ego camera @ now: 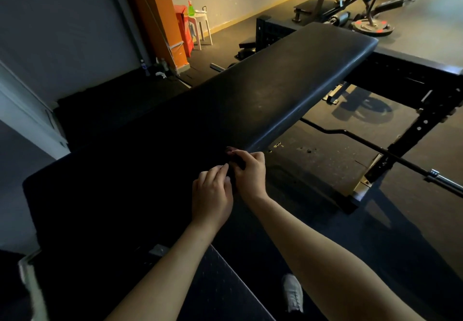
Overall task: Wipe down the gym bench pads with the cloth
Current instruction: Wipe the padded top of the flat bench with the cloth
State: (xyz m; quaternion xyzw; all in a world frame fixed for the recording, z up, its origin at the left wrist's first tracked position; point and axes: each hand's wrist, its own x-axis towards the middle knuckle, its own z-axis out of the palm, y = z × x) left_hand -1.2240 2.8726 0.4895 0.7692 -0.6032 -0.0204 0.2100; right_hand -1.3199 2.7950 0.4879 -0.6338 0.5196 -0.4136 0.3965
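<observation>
A long black gym bench pad (270, 80) runs from the upper right down to the lower left, its near half in deep shadow. At the pad's right edge my two hands meet on a small dark cloth (235, 164) with a reddish tip. My right hand (250, 173) grips the cloth with curled fingers. My left hand (213, 193) pinches the same cloth from the left, fingertips bent onto it. Most of the cloth is hidden between the fingers and lost in shadow.
A barbell (375, 149) lies on the floor to the right, through a black rack frame (411, 130). A white stool (200, 24) with a green spray bottle (191, 9) stands by the orange pillar (152, 12). Weight plates (370, 26) lie at the back. My white shoe (292, 292) shows below.
</observation>
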